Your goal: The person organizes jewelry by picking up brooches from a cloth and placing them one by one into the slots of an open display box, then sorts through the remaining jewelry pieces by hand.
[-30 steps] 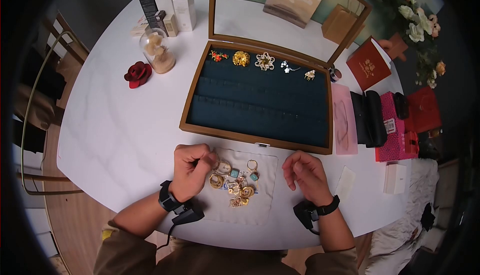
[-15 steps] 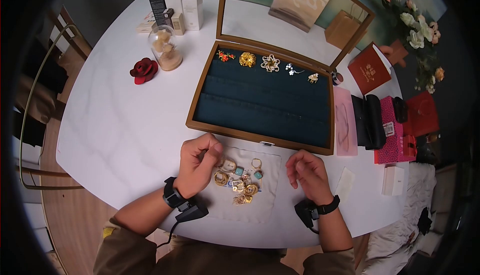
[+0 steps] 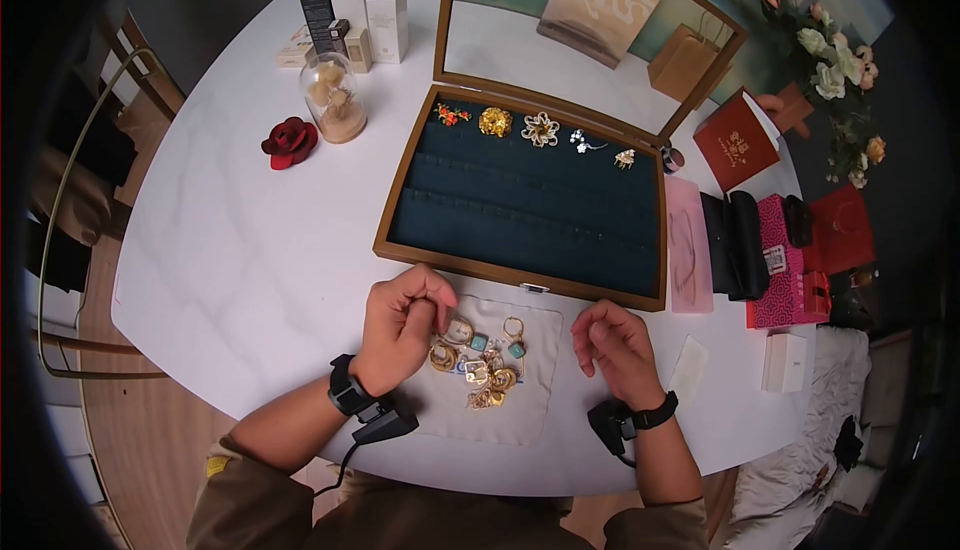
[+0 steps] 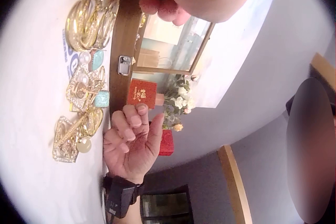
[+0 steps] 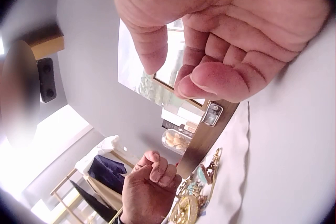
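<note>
My left hand (image 3: 404, 328) hovers at the left edge of a white cloth (image 3: 520, 420), fingers loosely curled, with nothing seen in it. Close by its fingertips lies a pile of gold jewelry (image 3: 487, 375) with hoops, sparkling pieces and pearls. Two turquoise stones, one a square turquoise piece (image 3: 479, 343), show among the gold; a gold hoop (image 3: 513, 327) sits at the far side. To the right of the cloth, my right hand (image 3: 612, 345) is held palm inward with relaxed, bent fingers and nothing in them. Both palms show in the wrist views.
Beyond the cloth stands a wooden jewelry case (image 3: 520, 278), its glass lid raised, with several brooches along the top row, including a gold flower brooch (image 3: 495, 122). A red fabric rose (image 3: 290, 142) and glass dome (image 3: 338, 110) are at left; a pink case (image 3: 689, 250) lies right.
The left hand's thumb and fingers have loosened from a tighter curl, the hand staying near the cloth's left edge. My right hand and the jewelry keep their places; the head view has shifted slightly.
</note>
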